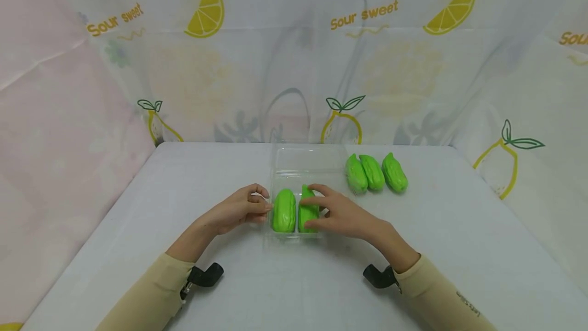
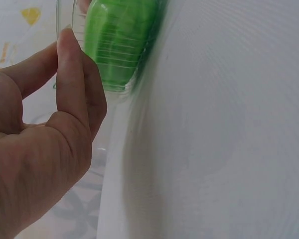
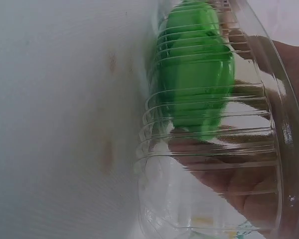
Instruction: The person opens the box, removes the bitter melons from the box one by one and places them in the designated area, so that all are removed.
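Observation:
A clear plastic box [image 1: 294, 236] lies with its lid [image 1: 310, 158] folded back behind it. Inside, on the left, is a lumpy green bitter melon [image 1: 284, 212]. Another bitter melon [image 1: 307, 217] lies beside it, under my right hand [image 1: 351, 214]. That hand reaches over the box's right wall, its thumb toward the near end of this melon and its fingers toward the far end. Through the box wall in the right wrist view, fingertips meet the melon [image 3: 194, 74]. My left hand [image 1: 236, 211] pinches the rim on the left side, between thumb and finger in the left wrist view.
Three more green bitter melons [image 1: 372, 172] lie to the right of the lid, two side by side and one slightly apart. A white cloth covers the table [image 1: 220, 290]. Printed curtains with lemons [image 1: 204, 12] hang behind and at both sides.

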The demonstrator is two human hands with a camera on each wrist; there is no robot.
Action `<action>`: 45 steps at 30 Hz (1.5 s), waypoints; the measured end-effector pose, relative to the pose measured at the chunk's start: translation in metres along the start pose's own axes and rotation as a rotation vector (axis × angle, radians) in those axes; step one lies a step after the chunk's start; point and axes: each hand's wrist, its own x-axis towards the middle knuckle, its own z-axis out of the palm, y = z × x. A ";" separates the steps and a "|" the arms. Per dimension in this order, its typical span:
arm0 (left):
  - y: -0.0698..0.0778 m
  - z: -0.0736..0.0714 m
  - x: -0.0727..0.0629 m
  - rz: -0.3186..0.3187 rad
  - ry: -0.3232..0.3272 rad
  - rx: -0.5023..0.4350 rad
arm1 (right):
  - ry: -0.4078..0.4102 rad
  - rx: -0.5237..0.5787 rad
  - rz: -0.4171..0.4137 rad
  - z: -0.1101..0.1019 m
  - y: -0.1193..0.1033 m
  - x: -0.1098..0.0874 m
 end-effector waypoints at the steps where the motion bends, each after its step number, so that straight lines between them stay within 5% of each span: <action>1: 0.000 0.000 0.000 -0.001 -0.001 0.001 | -0.001 -0.006 -0.001 0.000 0.000 0.000; 45: -0.002 -0.001 0.000 0.013 -0.014 0.009 | 0.120 -0.072 -0.008 -0.011 -0.002 -0.006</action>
